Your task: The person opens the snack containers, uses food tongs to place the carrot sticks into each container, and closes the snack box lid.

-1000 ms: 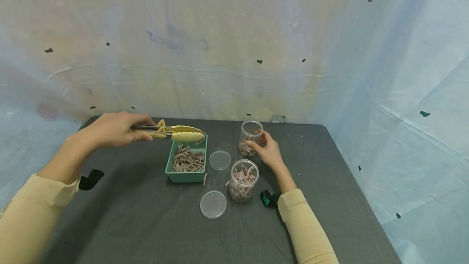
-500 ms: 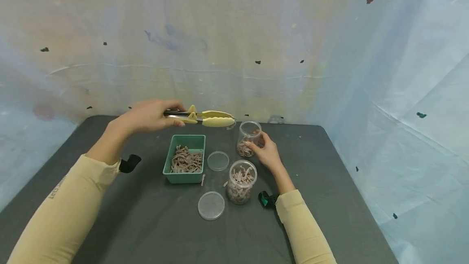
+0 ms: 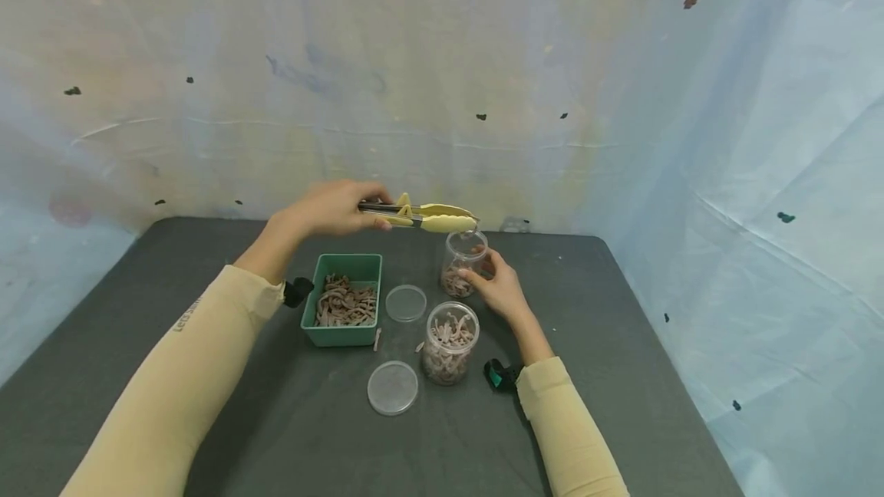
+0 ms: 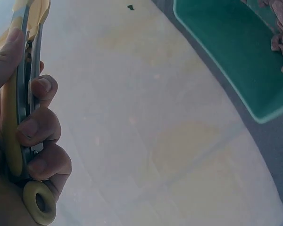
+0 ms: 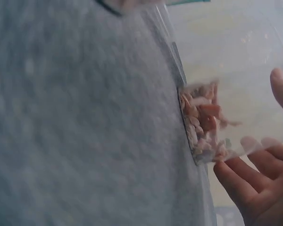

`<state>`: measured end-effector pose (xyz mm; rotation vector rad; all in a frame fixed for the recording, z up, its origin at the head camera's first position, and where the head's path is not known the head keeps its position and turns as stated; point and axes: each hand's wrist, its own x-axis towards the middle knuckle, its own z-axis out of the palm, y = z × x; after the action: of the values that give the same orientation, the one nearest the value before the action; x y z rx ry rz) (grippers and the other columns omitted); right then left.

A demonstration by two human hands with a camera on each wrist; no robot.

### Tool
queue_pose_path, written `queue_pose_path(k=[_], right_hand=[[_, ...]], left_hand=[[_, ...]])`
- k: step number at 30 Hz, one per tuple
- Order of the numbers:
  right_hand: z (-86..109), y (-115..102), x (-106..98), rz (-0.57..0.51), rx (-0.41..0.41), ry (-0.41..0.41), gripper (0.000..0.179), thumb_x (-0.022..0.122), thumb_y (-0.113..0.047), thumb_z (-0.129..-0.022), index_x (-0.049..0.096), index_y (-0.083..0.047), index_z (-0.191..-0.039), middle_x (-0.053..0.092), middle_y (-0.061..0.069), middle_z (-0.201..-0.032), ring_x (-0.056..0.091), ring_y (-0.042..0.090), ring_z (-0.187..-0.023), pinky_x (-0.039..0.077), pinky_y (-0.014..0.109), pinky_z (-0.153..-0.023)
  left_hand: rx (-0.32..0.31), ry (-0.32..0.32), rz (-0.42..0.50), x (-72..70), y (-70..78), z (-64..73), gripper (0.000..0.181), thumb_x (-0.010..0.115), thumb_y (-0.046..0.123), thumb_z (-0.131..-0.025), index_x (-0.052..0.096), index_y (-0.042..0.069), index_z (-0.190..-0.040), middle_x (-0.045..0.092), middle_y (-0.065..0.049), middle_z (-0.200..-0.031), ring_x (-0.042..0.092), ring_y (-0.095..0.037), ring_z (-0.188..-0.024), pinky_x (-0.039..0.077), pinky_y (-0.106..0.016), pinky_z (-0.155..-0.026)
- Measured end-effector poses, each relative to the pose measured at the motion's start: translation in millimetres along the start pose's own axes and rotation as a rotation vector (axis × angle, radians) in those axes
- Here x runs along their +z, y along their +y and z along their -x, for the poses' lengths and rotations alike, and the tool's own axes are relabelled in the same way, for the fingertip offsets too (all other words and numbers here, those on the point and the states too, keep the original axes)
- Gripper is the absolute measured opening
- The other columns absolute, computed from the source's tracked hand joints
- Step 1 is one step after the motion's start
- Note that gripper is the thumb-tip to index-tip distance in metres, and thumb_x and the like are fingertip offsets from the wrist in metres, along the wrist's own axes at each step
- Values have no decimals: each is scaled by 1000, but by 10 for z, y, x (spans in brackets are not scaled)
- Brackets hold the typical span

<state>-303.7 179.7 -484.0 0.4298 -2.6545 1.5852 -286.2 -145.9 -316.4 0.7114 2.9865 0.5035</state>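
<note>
My left hand [image 3: 338,208] grips yellow-and-metal tongs [image 3: 447,222], its fingers curled round their handles in the left wrist view. The tong tips are at the mouth of the farther clear jar [image 3: 456,258]; whatever they pinch is too small to make out. My right hand [image 3: 503,288] holds that jar from the right, thumb in front. Brownish-pink strips [image 5: 203,120] lie in the jar's lower part in the right wrist view. Left of the jars, a green bin [image 3: 341,337] contains more such strips [image 3: 345,304].
A second clear jar [image 3: 447,365], nearly full of strips, stands uncovered in front of the held one. Two clear round lids [image 3: 392,388] lie between bin and jars. Stray strips [image 3: 377,340] lie on the dark table [image 3: 311,436]. A pale sheet [image 3: 387,83] hangs behind.
My left hand has carried the tongs rightward from above the green bin to the farther jar's mouth. The right hand keeps its hold on the jar.
</note>
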Motion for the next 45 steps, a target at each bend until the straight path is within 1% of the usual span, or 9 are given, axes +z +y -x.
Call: queue_pose_path(k=[5,9,16,22,27,30,38,42,45], right_hand=[[11,15,-61,13,1,-45,65,76,-34,-98,48,-11,-153,51,20,-153,50,42,-140,47,56,-107],[8,18,-97,15,3,-63,67,76,-35,-97,48,-11,-153,52,20,-152,50,42,-140,45,56,-109],[-26,-7,-103,-14,-12,-106,83,78,-33,-97,33,-10,-163,48,21,-156,47,42,-143,44,56,-110],[-26,-76,-101,-63,-44,-43,92,81,-32,-94,27,-11,-165,39,17,-163,43,36,-147,43,51,-112],[-39,-117,-79,-51,-65,5,88,81,-35,-93,32,-14,-163,41,12,-162,45,32,-146,43,48,-113],[-59,-114,-65,-48,-75,13,84,82,-34,-93,36,-13,-161,44,14,-159,48,34,-143,44,49,-112],[-65,-76,-42,-81,-100,31,74,82,-30,-93,45,-12,-156,55,13,-150,56,34,-136,47,50,-108],[-56,-55,-66,-116,-103,18,74,81,-25,-94,44,-10,-156,55,19,-149,58,40,-132,50,52,-104],[-56,-44,-92,-118,-99,19,73,81,-25,-95,44,-11,-156,55,19,-149,60,40,-130,52,52,-101]], left_hand=[[-3,-37,0,88,11,-111,44,70,47,-99,64,22,-135,66,-9,-134,65,-31,-111,51,-52,-83],[-8,-60,2,139,14,-146,43,72,46,-98,65,21,-133,68,-7,-130,66,-28,-102,50,-49,-78],[-38,-73,1,163,12,-111,48,72,50,-97,63,24,-136,67,-5,-132,65,-30,-111,50,-53,-86],[-36,-53,1,154,-16,-45,53,70,53,-97,61,23,-140,66,-6,-136,63,-32,-120,49,-57,-93],[-66,-29,16,108,-63,106,71,67,63,-95,52,20,-151,59,-11,-147,58,-36,-130,46,-62,-99],[-78,-22,0,61,-97,229,80,63,67,-95,46,17,-156,55,-13,-151,56,-38,-133,45,-63,-100],[-68,-7,-80,-85,-196,599,85,61,71,-94,47,13,-155,54,-14,-152,59,-38,-129,49,-62,-94],[-73,-16,-125,-144,-253,809,84,64,69,-93,48,13,-154,56,-14,-150,65,-34,-122,55,-55,-82],[-74,-28,-161,-188,-274,964,84,67,68,-92,48,12,-153,60,-13,-145,70,-29,-112,56,-48,-72]])
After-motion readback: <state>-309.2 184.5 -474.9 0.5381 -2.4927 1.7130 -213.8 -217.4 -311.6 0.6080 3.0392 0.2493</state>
